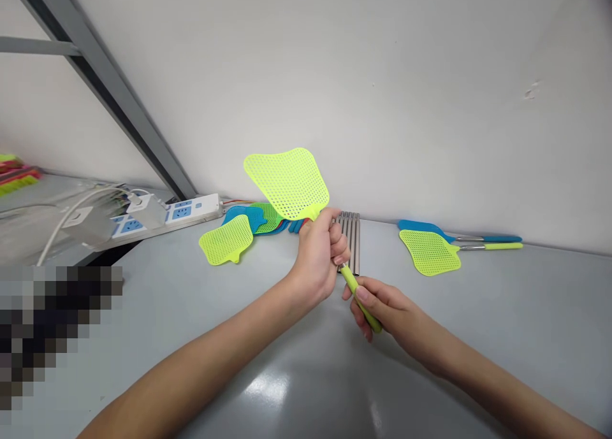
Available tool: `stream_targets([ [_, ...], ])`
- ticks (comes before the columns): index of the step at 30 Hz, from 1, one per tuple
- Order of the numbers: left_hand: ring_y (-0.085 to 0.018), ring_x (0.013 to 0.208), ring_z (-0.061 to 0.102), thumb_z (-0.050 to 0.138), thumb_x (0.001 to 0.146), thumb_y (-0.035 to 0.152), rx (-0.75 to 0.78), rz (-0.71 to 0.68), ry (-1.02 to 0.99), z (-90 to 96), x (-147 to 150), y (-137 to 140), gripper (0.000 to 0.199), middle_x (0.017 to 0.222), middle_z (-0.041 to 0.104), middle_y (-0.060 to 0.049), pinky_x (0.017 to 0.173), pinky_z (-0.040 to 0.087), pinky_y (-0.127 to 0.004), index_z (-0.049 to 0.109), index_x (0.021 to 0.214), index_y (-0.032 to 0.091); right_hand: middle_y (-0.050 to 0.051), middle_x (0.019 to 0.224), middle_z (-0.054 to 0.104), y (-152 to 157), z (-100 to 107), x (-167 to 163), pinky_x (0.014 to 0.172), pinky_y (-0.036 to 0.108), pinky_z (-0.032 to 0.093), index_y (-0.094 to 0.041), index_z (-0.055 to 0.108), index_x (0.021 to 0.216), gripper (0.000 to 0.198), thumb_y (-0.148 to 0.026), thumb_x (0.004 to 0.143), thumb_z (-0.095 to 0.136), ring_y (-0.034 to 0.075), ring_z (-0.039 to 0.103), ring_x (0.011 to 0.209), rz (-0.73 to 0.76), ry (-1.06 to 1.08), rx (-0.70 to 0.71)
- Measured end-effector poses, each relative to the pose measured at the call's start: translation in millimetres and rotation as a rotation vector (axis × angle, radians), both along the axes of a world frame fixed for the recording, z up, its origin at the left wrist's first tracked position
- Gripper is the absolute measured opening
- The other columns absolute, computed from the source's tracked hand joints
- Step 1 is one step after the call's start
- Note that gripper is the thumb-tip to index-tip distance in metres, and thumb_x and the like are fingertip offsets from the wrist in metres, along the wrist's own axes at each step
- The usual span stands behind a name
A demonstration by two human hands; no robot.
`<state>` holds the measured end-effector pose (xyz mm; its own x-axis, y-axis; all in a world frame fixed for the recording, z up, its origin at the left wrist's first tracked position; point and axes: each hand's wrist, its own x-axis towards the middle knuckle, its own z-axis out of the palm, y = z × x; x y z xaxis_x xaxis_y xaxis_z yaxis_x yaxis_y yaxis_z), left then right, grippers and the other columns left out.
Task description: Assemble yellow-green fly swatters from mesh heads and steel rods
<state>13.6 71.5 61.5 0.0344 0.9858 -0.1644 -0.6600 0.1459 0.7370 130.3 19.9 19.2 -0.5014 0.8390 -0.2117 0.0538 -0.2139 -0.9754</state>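
A yellow-green fly swatter (289,181) is held up in front of me, its perforated head tilted to the upper left. My left hand (320,251) is wrapped round its shaft just below the head, hiding most of the metal. Lower down, my right hand (380,305) grips the green handle between thumb and fingers. Behind my hands lie several metal rods (354,241) side by side on the table. Left of them are loose swatter heads: a yellow-green one (227,241) in front, a blue one (243,217) and a green one (266,217) behind.
On the right, a blue swatter (423,227) and a yellow-green swatter (433,251) with handles lie on the grey table (526,324). A white power strip (196,209) with plugs and cables sits at the left. The wall (382,95) rises behind, with a metal frame (119,82) at left.
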Motion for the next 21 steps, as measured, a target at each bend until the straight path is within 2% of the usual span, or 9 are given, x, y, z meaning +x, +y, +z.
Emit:
stream_targets([
  [3, -0.003, 0.032, 0.01, 0.049, 0.067, 0.015, -0.022, 0.006, 0.049, -0.8, 2.6, -0.7, 0.032, 0.04, 0.01, 0.01, 0.029, 0.011, -0.017, 0.022, 0.052, 0.019, -0.001, 0.063, 0.042, -2.3, 0.3, -0.4, 0.052, 0.022, 0.031, -0.016, 0.045, 0.08, 0.028, -0.042, 0.081, 0.035, 0.008, 0.039, 0.052, -0.009, 0.049, -0.074],
  [8, -0.003, 0.032, 0.008, 0.048, 0.068, 0.015, -0.063, -0.047, -0.016, -4.9, 5.6, 0.6, 0.032, 0.041, 0.008, 0.01, 0.03, 0.01, -0.017, 0.02, 0.052, 0.019, -0.006, 0.057, 0.025, -5.5, 8.2, 2.6, 0.041, 0.017, 0.013, -0.018, 0.039, 0.072, 0.026, -0.043, 0.08, 0.038, 0.004, 0.016, 0.044, -0.007, 0.214, -0.438],
  [10, -0.003, 0.033, 0.008, 0.049, 0.068, 0.016, -0.037, -0.095, -0.082, -5.1, 5.9, 1.2, 0.032, 0.042, 0.008, 0.01, 0.029, 0.01, -0.017, 0.021, 0.053, 0.019, -0.006, 0.056, 0.022, -6.4, 12.0, 4.3, 0.039, 0.017, 0.01, -0.018, 0.037, 0.07, 0.026, -0.042, 0.079, 0.04, 0.004, 0.012, 0.043, -0.004, 0.253, -0.518],
  [15, -0.003, 0.033, 0.005, 0.049, 0.07, 0.017, -0.011, -0.213, -0.232, -2.2, 5.3, 1.3, 0.033, 0.042, 0.006, 0.009, 0.03, 0.007, -0.017, 0.021, 0.052, 0.019, -0.007, 0.053, 0.02, -11.9, 17.8, 6.1, 0.035, 0.014, 0.009, -0.017, 0.038, 0.069, 0.024, -0.038, 0.078, 0.044, 0.003, 0.011, 0.04, -0.031, 0.433, -0.656],
  [21, -0.004, 0.034, 0.0, 0.044, 0.073, 0.014, -0.119, -0.396, -0.493, -4.4, 2.2, 3.7, 0.035, 0.043, 0.002, 0.008, 0.03, 0.002, -0.019, 0.019, 0.049, 0.018, -0.008, 0.048, 0.02, -16.3, 16.4, 9.6, 0.03, 0.014, 0.011, -0.018, 0.038, 0.07, 0.019, -0.035, 0.08, 0.042, 0.004, 0.011, 0.035, 0.11, 0.775, -0.949],
])
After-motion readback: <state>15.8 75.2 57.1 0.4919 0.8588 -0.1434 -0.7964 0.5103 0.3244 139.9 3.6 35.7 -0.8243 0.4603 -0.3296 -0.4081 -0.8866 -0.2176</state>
